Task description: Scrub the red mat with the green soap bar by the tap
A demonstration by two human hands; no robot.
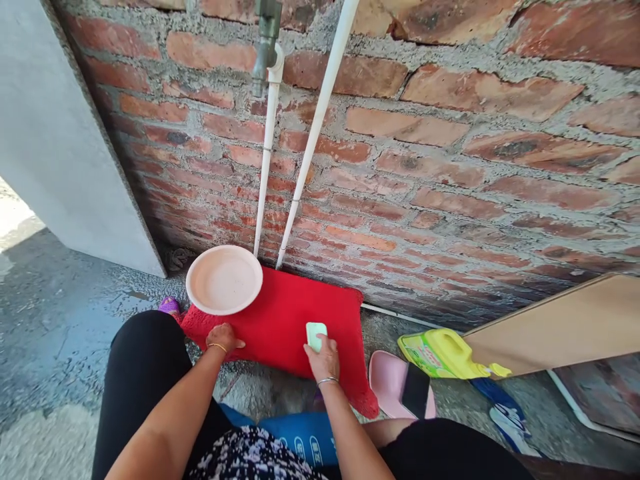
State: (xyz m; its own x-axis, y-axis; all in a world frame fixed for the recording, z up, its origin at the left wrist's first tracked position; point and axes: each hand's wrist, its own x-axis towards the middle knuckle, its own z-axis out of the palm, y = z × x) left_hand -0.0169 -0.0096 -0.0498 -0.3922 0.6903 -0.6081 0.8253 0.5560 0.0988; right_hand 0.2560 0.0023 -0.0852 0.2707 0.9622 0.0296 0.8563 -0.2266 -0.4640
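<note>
A red cloth [295,300] lies spread over a low surface by the wall, its edges hanging down. My right hand [324,361] is closed around a pale green bar of soap [316,331], which rests on the cloth's right half. At the near left edge, my left hand [223,338] is closed on the red cloth, thumb pointing right; its fingertips are hidden. Just beyond that hand, a pale pink basin [225,280] sits on the cloth's left end. Little shows inside it besides its light bottom.
A yellow jug [440,352] lies tilted beside a pink plastic scoop-like item [387,380] on the floor at right. White pipes [315,133] and a tap [265,57] run along the brick wall [425,167]. A grey slab [75,133] leans at left; the floor [50,320] looks wet.
</note>
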